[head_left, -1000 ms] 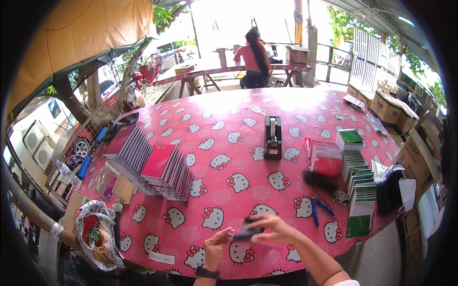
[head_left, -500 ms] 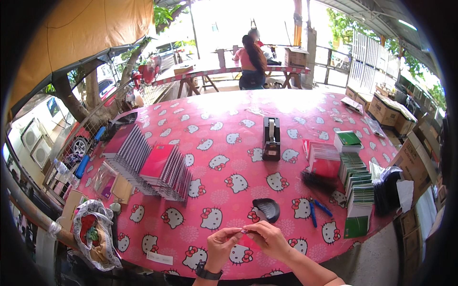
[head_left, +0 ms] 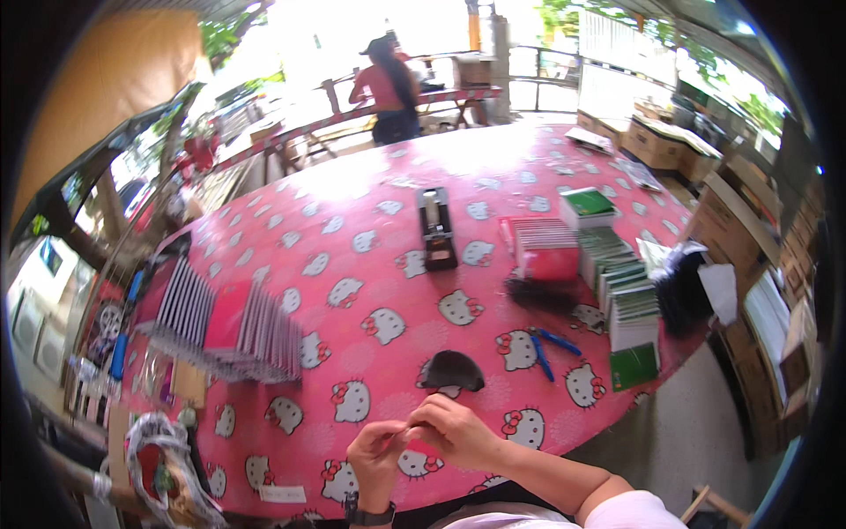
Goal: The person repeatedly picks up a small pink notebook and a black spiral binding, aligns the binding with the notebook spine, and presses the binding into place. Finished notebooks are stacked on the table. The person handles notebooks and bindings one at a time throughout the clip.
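My left hand (head_left: pixel 377 454) and my right hand (head_left: pixel 454 430) meet over the near edge of the table, fingertips pinched together. Whatever small thing lies between them is too tiny and blurred to name. A dark watch is on my left wrist. Just beyond my hands lies a black curved dish (head_left: pixel 453 370). To the right of it rest blue-handled pliers (head_left: pixel 543 353), spread apart. A bundle of thin black strands (head_left: pixel 539 296) lies in front of a row of red notebooks (head_left: pixel 546 256).
Spiral notebooks (head_left: pixel 231 322) stand in rows at the left. Green notebooks (head_left: pixel 619 282) stack at the right, beside black plastic (head_left: pixel 683 295). A tape dispenser (head_left: pixel 436 231) stands mid-table on the pink tablecloth (head_left: pixel 352 304). Cardboard boxes (head_left: pixel 749 220) line the right. A person (head_left: pixel 388 93) is at a far table.
The view has swung to the right, so the table's contents appear shifted left. My hands stay pinched together, the right one now covering more of the left fingertips.
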`<control>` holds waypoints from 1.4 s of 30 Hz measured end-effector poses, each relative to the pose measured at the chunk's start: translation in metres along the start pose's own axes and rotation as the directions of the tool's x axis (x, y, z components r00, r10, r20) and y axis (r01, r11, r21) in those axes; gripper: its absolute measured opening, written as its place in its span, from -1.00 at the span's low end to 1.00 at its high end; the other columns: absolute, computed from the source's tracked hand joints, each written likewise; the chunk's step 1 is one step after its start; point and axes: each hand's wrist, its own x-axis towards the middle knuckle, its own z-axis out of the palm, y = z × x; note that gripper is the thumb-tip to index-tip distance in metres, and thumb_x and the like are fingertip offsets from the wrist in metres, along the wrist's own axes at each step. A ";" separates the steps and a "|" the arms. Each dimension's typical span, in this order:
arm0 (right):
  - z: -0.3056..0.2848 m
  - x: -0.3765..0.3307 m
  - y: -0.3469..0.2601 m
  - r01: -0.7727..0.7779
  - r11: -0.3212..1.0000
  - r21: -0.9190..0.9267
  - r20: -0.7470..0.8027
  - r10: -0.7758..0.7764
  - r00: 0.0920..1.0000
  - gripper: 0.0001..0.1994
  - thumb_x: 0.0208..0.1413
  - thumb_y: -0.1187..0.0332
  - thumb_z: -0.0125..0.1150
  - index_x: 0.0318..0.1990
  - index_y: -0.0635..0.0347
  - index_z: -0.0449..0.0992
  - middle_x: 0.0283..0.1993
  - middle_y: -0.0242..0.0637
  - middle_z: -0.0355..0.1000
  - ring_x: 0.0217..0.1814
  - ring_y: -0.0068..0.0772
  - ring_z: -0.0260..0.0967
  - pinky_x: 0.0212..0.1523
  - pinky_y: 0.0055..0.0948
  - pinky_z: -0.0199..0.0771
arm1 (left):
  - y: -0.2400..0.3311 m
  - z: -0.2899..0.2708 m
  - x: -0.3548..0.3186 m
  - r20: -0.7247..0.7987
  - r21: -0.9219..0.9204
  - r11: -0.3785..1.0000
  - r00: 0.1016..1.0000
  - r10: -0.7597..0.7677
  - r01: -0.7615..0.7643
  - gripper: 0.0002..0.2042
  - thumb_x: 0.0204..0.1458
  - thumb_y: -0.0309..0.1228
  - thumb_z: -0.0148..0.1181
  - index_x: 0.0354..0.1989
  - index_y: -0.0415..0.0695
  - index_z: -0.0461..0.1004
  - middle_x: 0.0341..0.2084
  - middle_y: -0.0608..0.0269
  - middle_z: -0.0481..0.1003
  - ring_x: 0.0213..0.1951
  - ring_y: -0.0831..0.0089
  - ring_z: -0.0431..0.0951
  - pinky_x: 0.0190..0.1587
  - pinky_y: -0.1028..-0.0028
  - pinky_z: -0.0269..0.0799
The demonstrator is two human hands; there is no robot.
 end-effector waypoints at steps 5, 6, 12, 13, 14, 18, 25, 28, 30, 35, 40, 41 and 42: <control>-0.011 -0.001 -0.006 0.009 0.998 -0.067 0.039 -0.007 0.999 -0.81 0.11 0.39 0.18 -0.15 0.27 0.47 -0.24 -0.17 0.42 -0.18 -0.16 0.38 -0.18 -0.31 0.41 | 0.000 0.011 0.008 0.016 0.154 0.985 0.997 0.072 -0.073 -0.84 0.03 -0.68 0.15 -0.20 -0.25 0.45 -0.38 0.24 0.52 -0.36 0.58 0.49 -0.29 0.60 0.41; -0.011 0.001 -0.008 0.011 0.994 -0.107 -0.020 -0.013 1.000 -0.76 0.10 0.35 0.20 -0.13 0.28 0.46 -0.20 -0.16 0.43 -0.16 -0.16 0.38 -0.14 -0.29 0.40 | 0.005 0.005 0.012 -0.004 0.251 0.961 0.992 0.125 -0.120 -0.87 0.07 -0.64 0.12 -0.21 -0.24 0.45 -0.39 0.24 0.51 -0.36 0.57 0.48 -0.29 0.59 0.40; -0.053 -0.002 0.021 -0.173 0.934 -0.313 -0.266 0.089 0.960 -0.67 0.08 0.28 0.23 -0.06 0.27 0.45 -0.16 -0.16 0.47 -0.10 -0.19 0.40 -0.02 -0.27 0.37 | 0.098 -0.060 0.102 -0.057 0.674 0.587 0.760 0.647 -0.449 -0.78 0.27 -0.44 -0.17 -0.26 -0.22 0.44 -0.35 0.14 0.46 -0.29 0.32 0.45 -0.16 0.37 0.32; -0.065 -0.014 0.034 -0.198 0.932 -0.304 -0.200 0.141 0.970 -0.70 0.08 0.30 0.22 -0.06 0.26 0.46 -0.18 -0.16 0.47 -0.12 -0.21 0.41 -0.04 -0.29 0.38 | 0.121 -0.071 0.124 -0.065 0.730 0.518 0.710 0.701 -0.445 -0.77 0.27 -0.43 -0.18 -0.24 -0.24 0.43 -0.31 0.09 0.48 -0.26 0.22 0.47 -0.14 0.34 0.33; -0.072 -0.023 0.042 -0.213 0.932 -0.291 -0.128 0.183 0.975 -0.72 0.08 0.33 0.21 -0.07 0.25 0.47 -0.20 -0.17 0.48 -0.14 -0.23 0.42 -0.06 -0.31 0.40 | 0.146 -0.087 0.146 0.018 0.845 0.322 0.625 0.780 -0.427 -0.78 0.28 -0.42 -0.18 -0.21 -0.25 0.43 -0.27 0.05 0.49 -0.24 0.18 0.49 -0.13 0.33 0.34; -0.080 -0.055 0.051 -0.307 0.919 -0.247 -0.245 0.247 0.937 -0.82 0.07 0.40 0.20 -0.18 0.25 0.53 -0.26 -0.19 0.48 -0.25 -0.28 0.44 -0.22 -0.40 0.44 | 0.183 -0.137 0.200 -0.144 0.903 0.320 0.497 0.855 -0.287 -0.78 0.25 -0.36 -0.12 -0.16 -0.26 0.39 -0.25 0.01 0.49 -0.23 0.15 0.50 -0.18 0.27 0.38; -0.073 -0.085 0.082 -0.406 0.902 -0.144 -0.334 0.342 0.878 -0.88 0.01 0.52 0.22 -0.27 0.26 0.55 -0.35 -0.24 0.46 -0.41 -0.48 0.38 -0.40 -0.54 0.36 | 0.087 -0.198 0.185 -0.367 0.903 0.422 0.661 0.655 0.082 -0.81 0.14 -0.36 0.09 -0.21 -0.25 0.42 -0.27 -0.01 0.48 -0.24 0.09 0.50 -0.20 0.26 0.41; -0.073 -0.085 0.086 -0.435 0.889 -0.145 -0.344 0.367 0.864 -0.89 -0.01 0.55 0.22 -0.28 0.26 0.55 -0.36 -0.28 0.45 -0.46 -0.56 0.32 -0.45 -0.58 0.30 | 0.091 -0.175 0.168 -0.317 0.948 0.198 0.680 0.661 0.249 -0.83 0.12 -0.37 0.11 -0.24 -0.23 0.43 -0.25 0.02 0.48 -0.19 0.10 0.48 -0.17 0.29 0.41; -0.071 -0.084 0.095 -0.425 0.899 -0.103 -0.400 0.354 0.845 -0.89 -0.02 0.56 0.21 -0.29 0.25 0.55 -0.36 -0.30 0.44 -0.48 -0.60 0.28 -0.47 -0.60 0.26 | 0.098 -0.160 0.160 -0.247 0.957 0.070 0.669 0.701 0.281 -0.80 0.08 -0.33 0.15 -0.22 -0.20 0.46 -0.19 0.04 0.46 -0.11 0.14 0.44 -0.11 0.30 0.40; -0.075 -0.089 0.096 -0.441 0.895 -0.057 -0.407 0.383 0.829 -0.89 -0.02 0.55 0.22 -0.30 0.23 0.55 -0.37 -0.33 0.44 -0.48 -0.64 0.27 -0.48 -0.62 0.26 | 0.092 -0.133 0.177 0.160 0.987 -0.079 0.760 0.630 -0.142 -0.63 -0.02 -0.29 0.25 -0.07 -0.25 0.48 -0.09 -0.02 0.46 -0.04 0.10 0.44 0.04 0.25 0.36; -0.072 -0.082 0.093 -0.422 0.905 -0.048 -0.426 0.363 0.828 -0.91 -0.01 0.48 0.28 -0.32 0.23 0.55 -0.42 -0.41 0.43 -0.50 -0.71 0.25 -0.50 -0.65 0.25 | 0.078 -0.150 0.191 0.189 0.974 0.009 0.830 0.524 -0.227 -0.78 -0.02 -0.52 0.17 -0.19 -0.32 0.54 -0.20 -0.02 0.54 -0.09 0.11 0.51 0.01 0.28 0.40; -0.069 -0.080 0.094 -0.411 0.911 -0.018 -0.425 0.365 0.828 -0.91 -0.01 0.46 0.30 -0.34 0.24 0.54 -0.44 -0.44 0.42 -0.52 -0.75 0.23 -0.53 -0.67 0.23 | 0.077 -0.156 0.188 0.168 0.975 0.031 0.821 0.545 -0.220 -0.81 -0.02 -0.56 0.15 -0.23 -0.32 0.55 -0.23 0.00 0.55 -0.12 0.12 0.53 -0.02 0.28 0.42; -0.069 -0.078 0.096 -0.391 0.920 0.012 -0.417 0.360 0.835 -0.90 0.00 0.44 0.32 -0.35 0.25 0.54 -0.45 -0.47 0.42 -0.54 -0.80 0.21 -0.55 -0.69 0.20 | 0.077 -0.156 0.185 0.157 0.977 0.031 0.808 0.568 -0.211 -0.83 0.00 -0.57 0.13 -0.24 -0.32 0.56 -0.25 0.01 0.56 -0.14 0.13 0.54 -0.04 0.29 0.43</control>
